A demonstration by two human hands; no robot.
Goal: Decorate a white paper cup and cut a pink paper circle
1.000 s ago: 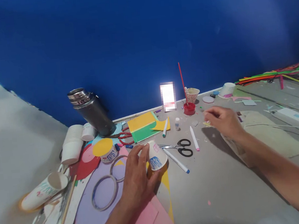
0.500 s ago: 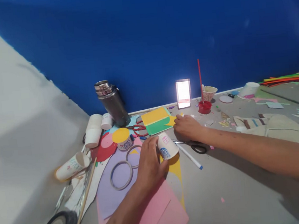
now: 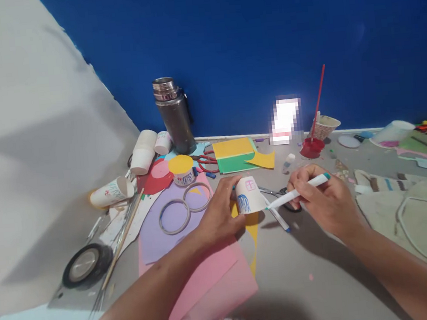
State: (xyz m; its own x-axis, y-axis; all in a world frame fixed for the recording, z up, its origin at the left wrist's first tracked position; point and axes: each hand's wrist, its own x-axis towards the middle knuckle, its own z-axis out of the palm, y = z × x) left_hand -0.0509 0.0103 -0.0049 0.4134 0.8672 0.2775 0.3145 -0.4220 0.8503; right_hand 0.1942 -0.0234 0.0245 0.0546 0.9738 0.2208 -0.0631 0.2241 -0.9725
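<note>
Between hands: paper cup (image 3: 250, 195) gripped by left hand (image 3: 219, 216); right hand (image 3: 323, 203) grips marker (image 3: 296, 191).

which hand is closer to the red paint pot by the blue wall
Right. The right hand, holding a marker, is just in front of the red paint pot. The left hand holds a paper cup farther to its left.

Grey floor (image 3: 322, 270) under pink paper (image 3: 217, 280)

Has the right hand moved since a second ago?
Yes. The right hand came back from near the red paint pot toward the paper cup, now gripping a marker.
</note>
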